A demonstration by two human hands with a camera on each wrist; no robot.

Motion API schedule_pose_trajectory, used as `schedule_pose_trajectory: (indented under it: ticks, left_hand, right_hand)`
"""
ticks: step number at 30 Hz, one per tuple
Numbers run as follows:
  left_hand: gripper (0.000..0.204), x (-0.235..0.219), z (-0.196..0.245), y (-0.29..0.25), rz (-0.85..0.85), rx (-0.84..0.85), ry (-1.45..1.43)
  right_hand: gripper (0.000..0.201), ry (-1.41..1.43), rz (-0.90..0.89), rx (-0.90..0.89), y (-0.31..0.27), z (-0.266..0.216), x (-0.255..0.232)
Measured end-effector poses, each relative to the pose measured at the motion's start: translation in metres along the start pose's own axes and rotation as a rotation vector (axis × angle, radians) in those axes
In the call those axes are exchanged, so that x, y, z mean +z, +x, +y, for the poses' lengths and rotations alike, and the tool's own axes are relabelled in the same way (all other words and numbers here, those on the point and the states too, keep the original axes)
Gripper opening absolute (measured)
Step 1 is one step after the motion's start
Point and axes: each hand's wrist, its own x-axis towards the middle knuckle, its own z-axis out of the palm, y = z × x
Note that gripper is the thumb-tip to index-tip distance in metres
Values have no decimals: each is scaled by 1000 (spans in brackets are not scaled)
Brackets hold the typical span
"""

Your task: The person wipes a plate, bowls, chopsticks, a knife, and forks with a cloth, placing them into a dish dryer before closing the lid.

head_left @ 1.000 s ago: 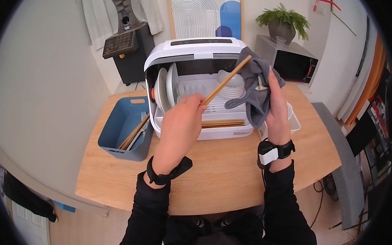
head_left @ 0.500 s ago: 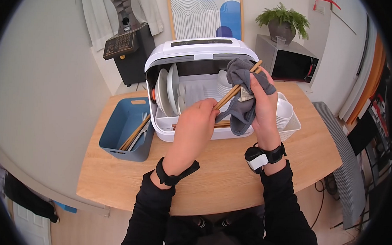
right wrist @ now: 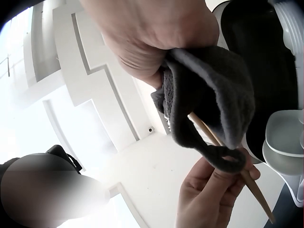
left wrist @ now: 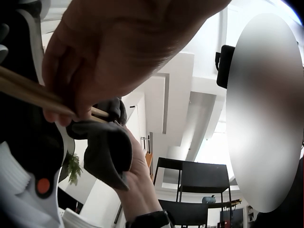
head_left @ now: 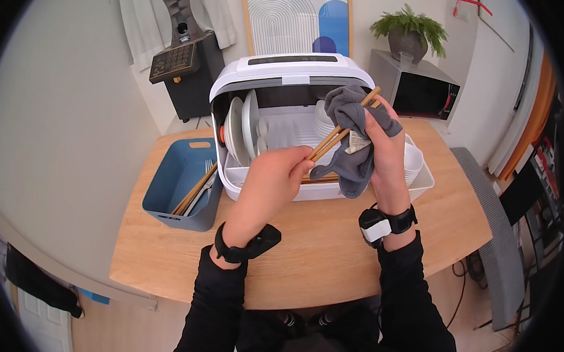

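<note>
Two wooden chopsticks [head_left: 331, 142] slant up to the right in front of the white dish cabinet [head_left: 290, 67]. The left hand [head_left: 266, 180] pinches their lower part between thumb and fingers. Around their upper part the right hand [head_left: 388, 146] grips a grey cloth [head_left: 348, 110], with a pale label showing. In the left wrist view the chopsticks [left wrist: 38, 95] pass through the left fingers. The right wrist view shows the cloth [right wrist: 209, 90] hanging from the right hand, and one chopstick [right wrist: 256, 192] coming out below it.
A blue basket [head_left: 162, 178] with chopsticks and a fork stands left of the cabinet. Plates [head_left: 235, 131] and bowls are inside it. A white basket [head_left: 426, 181] with white bowls is at the right, partly behind the right arm. A microwave [head_left: 420, 94] stands behind.
The right hand has moved left and inward with the cloth, which now wraps the chopsticks' upper part. The left hand has shifted slightly right, still holding the chopsticks.
</note>
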Motion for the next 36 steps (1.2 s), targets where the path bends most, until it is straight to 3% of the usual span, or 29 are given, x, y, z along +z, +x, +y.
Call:
schedule_pose_trajectory:
  ticks: [3,5,8,11,17,18,20,21,24,26,28,30,33,36]
  left_hand:
    - [16,18,5,-2,151,70,229]
    - [14,21,8,-2,140,46,181]
    - [12,16,14,1,127,17,81]
    - [12,15,14,2,183,14,105]
    - [15,8,5,2,109,7,53]
    - [16,7,6,2,102,27,52]
    - [18,-4,11,0,161,-43,111]
    - [19,-9,16,-1,188,-80,140]
    - [25,-17,32,3,591,61,86]
    - [31,-19,37,7,563,175,159]
    - [34,-18,33,6,429,290,252]
    - [33,-16,18,-1,189,401,369]
    - [21,-3,15,-6,163,197,405]
    - [13,3,22,-11,173,153,657]
  right_hand:
    - [39,-47,118,-25,-2,6,4]
    - [37,24,140,-28,-4,6,9]
    - [36,58,115,29,-6,2,12]
    - [43,-26,-19,104,-22,16,23]
    - [40,-179,-79,51,-17,17,22]
    - [38,-328,-101,-49,-16,17,19]
    - [36,-629,-144,-255,-12,14,12]
    - [36,-727,-184,-271,-13,8,10]
    - [36,-995,-293,-300,-19,-9,11]
    - [35,-1154,-351,-297,-25,-16,12]
    - [29,-1266,-408,-400,-30,-18,18]
    - [24,-1351,-488,-516,-32,-11,18]
    - [27,-1429,-496,-576,-35,-4,20]
    - [28,-1433,-492,-591,-34,-2,20]
